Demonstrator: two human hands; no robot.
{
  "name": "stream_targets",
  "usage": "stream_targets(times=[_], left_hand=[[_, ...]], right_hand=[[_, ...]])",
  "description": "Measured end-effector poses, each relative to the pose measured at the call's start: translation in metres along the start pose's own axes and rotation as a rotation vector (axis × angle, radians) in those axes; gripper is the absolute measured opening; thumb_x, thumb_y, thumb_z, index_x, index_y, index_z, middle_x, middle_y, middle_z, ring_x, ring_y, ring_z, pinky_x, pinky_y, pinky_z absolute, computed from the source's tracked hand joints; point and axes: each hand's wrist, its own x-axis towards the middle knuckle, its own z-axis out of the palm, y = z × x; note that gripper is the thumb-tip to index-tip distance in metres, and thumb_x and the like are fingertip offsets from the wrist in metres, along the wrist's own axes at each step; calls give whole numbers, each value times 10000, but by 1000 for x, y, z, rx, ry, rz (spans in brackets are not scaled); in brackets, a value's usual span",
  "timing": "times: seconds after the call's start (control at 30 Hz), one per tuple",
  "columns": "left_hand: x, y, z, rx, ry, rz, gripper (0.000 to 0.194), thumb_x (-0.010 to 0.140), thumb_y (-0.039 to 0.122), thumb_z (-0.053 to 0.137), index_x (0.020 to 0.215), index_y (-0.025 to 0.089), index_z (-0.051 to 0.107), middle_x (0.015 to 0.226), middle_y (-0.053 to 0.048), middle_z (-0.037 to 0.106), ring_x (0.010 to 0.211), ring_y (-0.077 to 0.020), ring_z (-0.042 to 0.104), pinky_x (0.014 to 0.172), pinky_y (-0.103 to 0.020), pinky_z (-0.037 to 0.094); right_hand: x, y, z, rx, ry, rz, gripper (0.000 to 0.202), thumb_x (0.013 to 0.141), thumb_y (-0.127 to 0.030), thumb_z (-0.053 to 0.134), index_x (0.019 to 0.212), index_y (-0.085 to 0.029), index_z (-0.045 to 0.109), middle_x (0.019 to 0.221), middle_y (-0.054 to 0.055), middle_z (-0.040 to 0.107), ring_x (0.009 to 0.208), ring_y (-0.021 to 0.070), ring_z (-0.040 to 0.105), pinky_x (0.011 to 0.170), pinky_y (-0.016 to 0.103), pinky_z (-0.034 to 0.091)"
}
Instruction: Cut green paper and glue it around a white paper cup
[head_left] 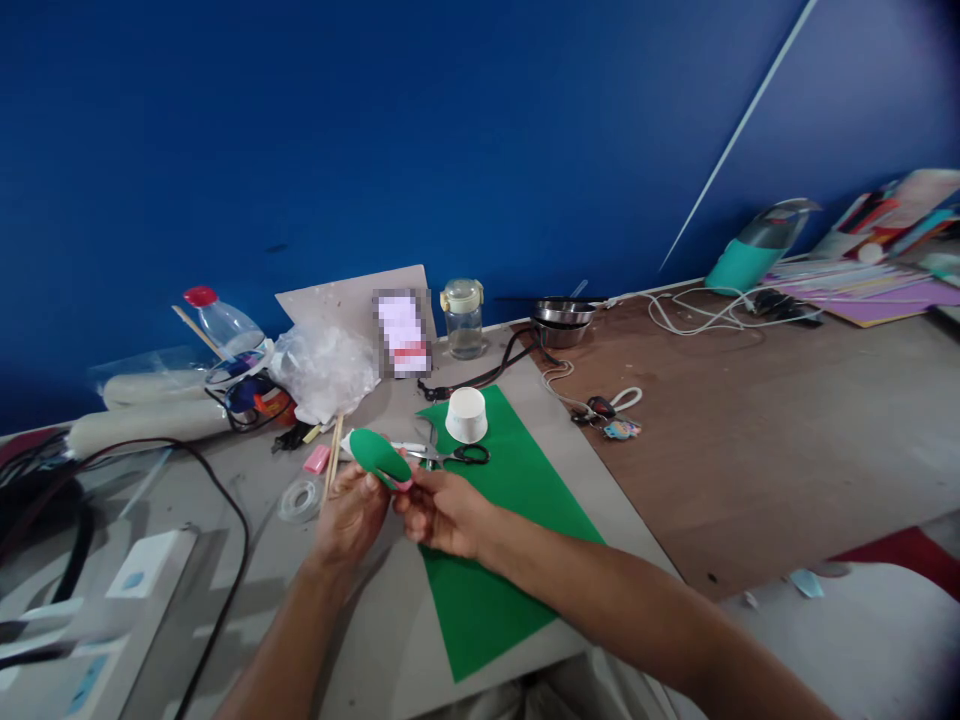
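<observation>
Between my two hands a rounded green paper piece (381, 456) is held up above the table, with a dark slit and a bit of pink along its lower right edge. My left hand (351, 515) grips it from below and the left. At its right edge, the fingers of my right hand (444, 510) pinch it. Just behind lie scissors (466, 455) with dark handles, partly hidden by the green piece. A white paper cup (466, 416) stands upside down on a large green sheet (495, 610), which passes under my right forearm.
Tape roll (299, 499), pink eraser-like block (317, 459) and wooden sticks (333, 455) lie left of my hands. Behind are a crumpled plastic bag (326, 370), a propped phone (403, 335) and a lidded jar (464, 320). Keys (600, 408) and steel bowls (564, 322) sit right.
</observation>
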Motion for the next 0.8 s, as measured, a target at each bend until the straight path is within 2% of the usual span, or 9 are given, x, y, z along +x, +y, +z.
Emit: stream_targets(times=[0.07, 0.13, 0.2, 0.27, 0.4, 0.5, 0.6, 0.67, 0.8], left_hand=[[-1, 0, 1, 8, 2, 5, 196, 630, 295, 803, 758, 170, 722, 693, -49, 692, 584, -164, 622, 447, -242, 488], [-1, 0, 1, 13, 7, -11, 198, 637, 299, 800, 765, 170, 724, 718, -52, 705, 556, -145, 605, 449, -239, 492], [-1, 0, 1, 7, 17, -29, 203, 626, 304, 809, 751, 171, 718, 744, -48, 715, 532, -132, 593, 444, -238, 498], [-1, -1, 1, -5, 1, -39, 207, 624, 313, 810, 744, 177, 711, 710, -31, 706, 496, -125, 581, 416, -232, 490], [-2, -2, 5, -8, -87, -86, 235, 658, 336, 784, 808, 171, 711, 731, -42, 707, 501, -138, 594, 473, -280, 531], [1, 1, 9, -22, 16, -17, 245, 649, 288, 792, 844, 164, 710, 858, -62, 720, 708, -183, 659, 649, -317, 566], [7, 7, 9, -54, 141, 127, 165, 636, 236, 794, 760, 185, 698, 872, -11, 716, 905, -182, 655, 818, -301, 537], [11, 9, 6, -59, 239, 170, 112, 653, 201, 774, 710, 201, 678, 852, 23, 716, 891, -167, 661, 862, -327, 523], [12, 7, 1, 60, 335, 56, 128, 661, 212, 774, 698, 164, 661, 745, 9, 707, 642, -120, 653, 717, -284, 546]], right_hand=[[0, 1, -1, -27, -23, 142, 528, 988, -430, 226, 680, -127, 531, 450, -11, 520, 267, 55, 343, 327, 190, 293], [0, 0, -1, -59, -20, 153, 560, 969, -499, 220, 690, -129, 534, 464, 2, 541, 275, 64, 378, 331, 194, 303], [-1, -1, 0, -78, -21, 27, 461, 911, -536, 396, 763, -131, 558, 551, 7, 602, 360, 89, 510, 391, 208, 385], [-2, 0, 2, -101, -37, -142, 328, 788, -471, 633, 829, -153, 562, 608, -24, 618, 441, 98, 572, 446, 208, 422], [-1, 4, 4, -178, 20, -300, 344, 628, -361, 791, 747, -175, 527, 504, -93, 512, 365, 44, 436, 391, 176, 309], [1, 3, 3, -161, 80, -333, 347, 671, -423, 741, 686, -178, 495, 488, -87, 487, 354, 42, 396, 376, 186, 280], [-1, -8, 2, -86, 152, -477, 333, 712, -445, 690, 698, -188, 479, 548, -73, 512, 397, 49, 417, 404, 196, 320], [-4, -16, 2, -87, 166, -590, 309, 713, -432, 687, 733, -187, 499, 615, -57, 544, 444, 55, 444, 444, 205, 358], [-6, -27, 2, -183, 168, -705, 307, 691, -395, 714, 837, -179, 553, 642, -47, 551, 533, 75, 492, 547, 221, 418]])
